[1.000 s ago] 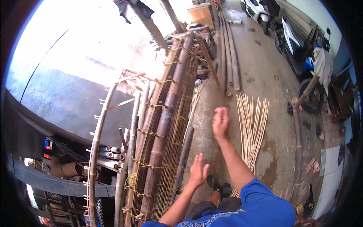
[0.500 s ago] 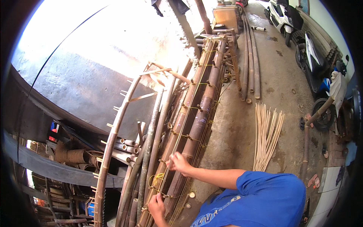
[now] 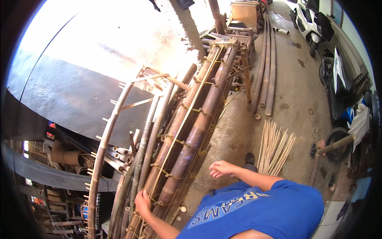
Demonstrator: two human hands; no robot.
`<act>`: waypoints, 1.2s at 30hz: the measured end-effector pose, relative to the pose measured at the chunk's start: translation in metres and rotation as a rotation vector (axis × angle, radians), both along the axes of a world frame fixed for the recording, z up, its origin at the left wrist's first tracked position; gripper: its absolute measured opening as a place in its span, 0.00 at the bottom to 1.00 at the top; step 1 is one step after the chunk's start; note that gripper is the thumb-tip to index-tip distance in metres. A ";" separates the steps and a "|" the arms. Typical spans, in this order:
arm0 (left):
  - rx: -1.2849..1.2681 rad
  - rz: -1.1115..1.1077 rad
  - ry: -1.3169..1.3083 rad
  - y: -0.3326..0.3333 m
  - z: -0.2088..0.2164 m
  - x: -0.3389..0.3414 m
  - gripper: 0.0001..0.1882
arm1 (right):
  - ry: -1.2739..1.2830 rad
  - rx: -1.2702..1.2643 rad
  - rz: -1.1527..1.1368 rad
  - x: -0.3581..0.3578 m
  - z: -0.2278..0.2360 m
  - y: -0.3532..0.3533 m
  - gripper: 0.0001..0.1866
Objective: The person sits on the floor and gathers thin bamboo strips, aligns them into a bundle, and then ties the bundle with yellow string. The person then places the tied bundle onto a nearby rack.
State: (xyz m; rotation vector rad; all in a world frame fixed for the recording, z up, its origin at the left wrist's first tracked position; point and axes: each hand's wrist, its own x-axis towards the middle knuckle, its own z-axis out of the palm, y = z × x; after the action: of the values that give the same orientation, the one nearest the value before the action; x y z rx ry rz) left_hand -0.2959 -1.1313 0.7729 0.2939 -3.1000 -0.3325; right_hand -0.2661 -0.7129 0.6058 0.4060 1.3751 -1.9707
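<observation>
Two thick brown bamboo poles [image 3: 200, 127] lie side by side on a raised support, with thin yellow ties [image 3: 193, 109] across them. A long pale bamboo strip [image 3: 186, 118] runs lengthwise along the left pole. My left hand [image 3: 143, 204] rests on that pole at the near end, fingers closed on the strip; the fingertips are partly hidden. My right hand [image 3: 221, 169] hangs in the air to the right of the poles, touching nothing. Its fingers are curled in, and nothing shows in them.
A curved bamboo rail with pegs [image 3: 104, 143] and more bamboo poles [image 3: 140, 147] stand on the left. On the floor to the right lie a fan of thin sticks [image 3: 272, 149] and long poles [image 3: 266, 67]. Scooters [image 3: 312, 30] line the right wall.
My right hand has let go of the strip and moved right, away from the poles. My left hand stays at the near end. The view has shifted slightly.
</observation>
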 end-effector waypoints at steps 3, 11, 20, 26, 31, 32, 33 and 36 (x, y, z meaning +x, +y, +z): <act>0.191 -0.210 0.017 0.148 0.010 -0.083 0.18 | 0.100 0.020 -0.062 -0.032 0.022 0.091 0.18; 0.446 -0.523 0.083 0.471 -0.002 -0.277 0.18 | 0.238 0.077 -0.322 -0.141 0.095 0.272 0.16; 0.302 -0.536 -0.047 0.583 -0.054 -0.421 0.13 | 0.081 0.019 -0.309 -0.198 0.053 0.366 0.15; 0.458 -0.458 -0.067 0.628 -0.059 -0.451 0.14 | -0.002 0.080 -0.247 -0.260 0.043 0.421 0.15; 0.408 -0.424 -0.218 0.637 -0.053 -0.462 0.14 | 0.141 0.118 -0.107 -0.348 0.054 0.431 0.17; 0.397 -0.395 -0.197 0.640 -0.058 -0.463 0.14 | 0.086 0.011 -0.159 -0.364 0.062 0.428 0.17; 0.385 -0.367 -0.176 0.643 -0.066 -0.464 0.14 | 0.027 -0.096 -0.211 -0.380 0.072 0.424 0.16; 0.459 -0.240 -0.022 0.677 -0.088 -0.457 0.16 | 0.049 -0.403 -0.843 -0.431 0.070 0.417 0.14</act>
State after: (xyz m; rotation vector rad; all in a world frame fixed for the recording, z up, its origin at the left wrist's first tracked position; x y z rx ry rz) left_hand -0.7529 -0.4544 0.6852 -0.0785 -3.0429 -1.0533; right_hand -0.6975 -0.2963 0.6756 0.8386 0.8377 -2.8717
